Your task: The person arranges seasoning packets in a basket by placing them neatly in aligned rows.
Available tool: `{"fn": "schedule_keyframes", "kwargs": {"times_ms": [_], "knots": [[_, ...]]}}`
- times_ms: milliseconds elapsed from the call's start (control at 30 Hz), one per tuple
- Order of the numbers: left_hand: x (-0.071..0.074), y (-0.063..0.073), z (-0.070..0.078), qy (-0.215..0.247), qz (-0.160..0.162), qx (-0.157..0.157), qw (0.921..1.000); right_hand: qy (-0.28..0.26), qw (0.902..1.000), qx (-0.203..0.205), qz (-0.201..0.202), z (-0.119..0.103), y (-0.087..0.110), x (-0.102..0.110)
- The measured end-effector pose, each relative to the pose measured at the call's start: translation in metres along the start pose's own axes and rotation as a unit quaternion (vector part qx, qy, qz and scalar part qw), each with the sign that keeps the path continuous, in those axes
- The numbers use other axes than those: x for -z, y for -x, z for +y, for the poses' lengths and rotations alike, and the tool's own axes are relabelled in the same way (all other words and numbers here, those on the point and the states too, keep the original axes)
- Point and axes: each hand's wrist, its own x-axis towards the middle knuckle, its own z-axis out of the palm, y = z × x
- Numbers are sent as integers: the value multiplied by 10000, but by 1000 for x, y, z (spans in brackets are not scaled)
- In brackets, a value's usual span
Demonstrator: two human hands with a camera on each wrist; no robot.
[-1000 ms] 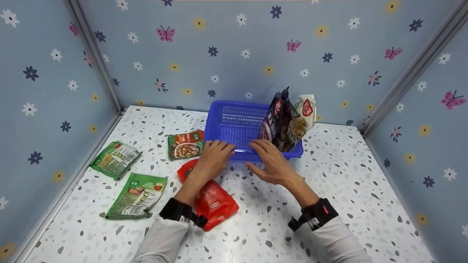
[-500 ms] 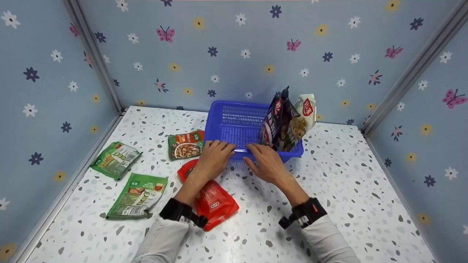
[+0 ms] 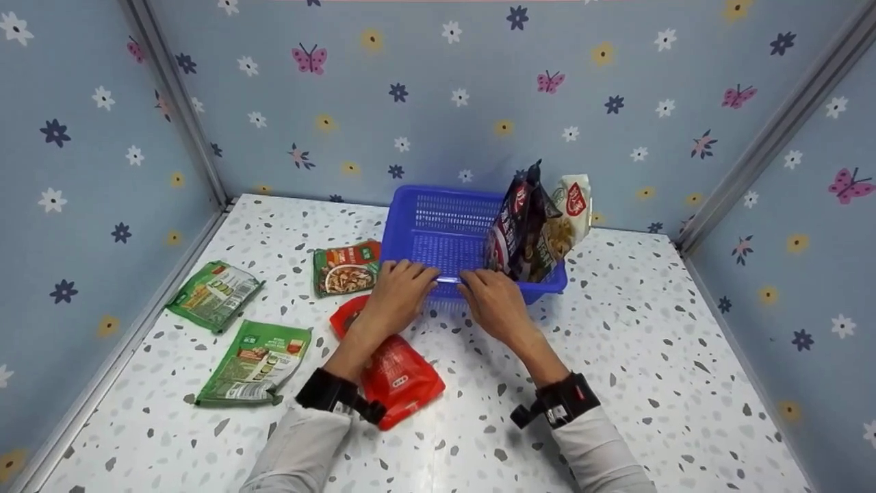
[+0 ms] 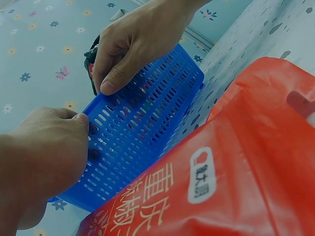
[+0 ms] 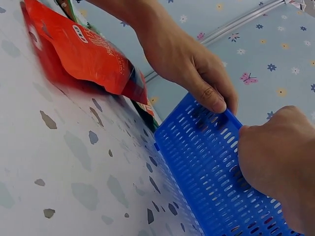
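A blue plastic basket with slotted walls stands against the back wall. My left hand grips the left part of its near rim, fingers over the top and thumb on the outer wall. Close beside it, my right hand pinches the same rim the same way, as the right wrist view shows on the basket wall. At the basket's right end, a dark food bag and a cream-coloured food bag stand upright, leaning. Beneath my left forearm lies a red pouch, partly covered.
Left of the basket, a green-and-red food packet lies flat, its right end near the basket. Further left lie two green packets, one toward the back and one nearer. Flower-patterned panels enclose the speckled table.
My right hand has slid left along the near rim, toward my left hand, and its thumb has closed against the basket's outer wall. The left hand and the basket have stayed put.
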Motion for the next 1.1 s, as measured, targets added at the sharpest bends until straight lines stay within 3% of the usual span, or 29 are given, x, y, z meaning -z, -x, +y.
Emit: {"fn": "schedule_keyframes", "kwargs": {"times_ms": [167, 367, 633, 900, 1100], "knots": [[1, 0, -1, 55, 10, 8, 10000, 18, 10000, 8, 36, 0, 0, -2], [4, 6, -2, 538, -85, 24, 9985, 126, 9998, 128, 105, -2, 3, -3], [32, 12, -4, 1600, 31, -146, 9870, 25, 10000, 70, 61, -2, 0, -1], [70, 27, -4, 1303, -169, -525, 9899, 34, 9999, 78, 104, 1, -1, -1], [80, 49, -5, 1190, -639, -731, 9881, -48, 9999, 97, 71, 0, -1, -1]]}}
